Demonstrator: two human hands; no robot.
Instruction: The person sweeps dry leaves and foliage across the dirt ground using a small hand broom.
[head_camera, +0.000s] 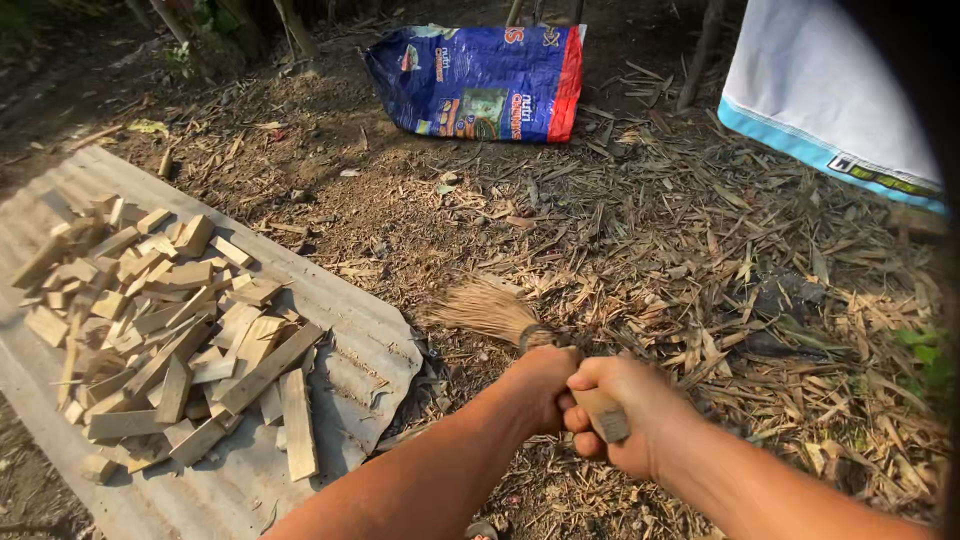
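Straw-coloured bristles fan out to the left at the head of the short hand broom (492, 310) that you grip with both hands, low over the littered ground. Your right hand (625, 412) is clamped around the pale wooden handle, whose cut end pokes out between your fingers, and your left hand (541, 385) is closed on the same handle just ahead of it, touching the right, nearer the dark binding where the bristles are tied. The bristle tips rest on or just above the dirt, among dry bamboo leaves and splinters (720, 270) that cover the ground to your right and ahead. To your left lies a grey corrugated metal sheet (370, 350), and on it sits a loose heap of split wood pieces (165, 320), short pale blocks and slats lying every which way; the broom head is near the sheet's right edge but apart from it. Farther off, a blue printed sack with a red edge (480, 85) lies on the ground, and a white cloth with a blue border (820, 90) hangs at the upper right.
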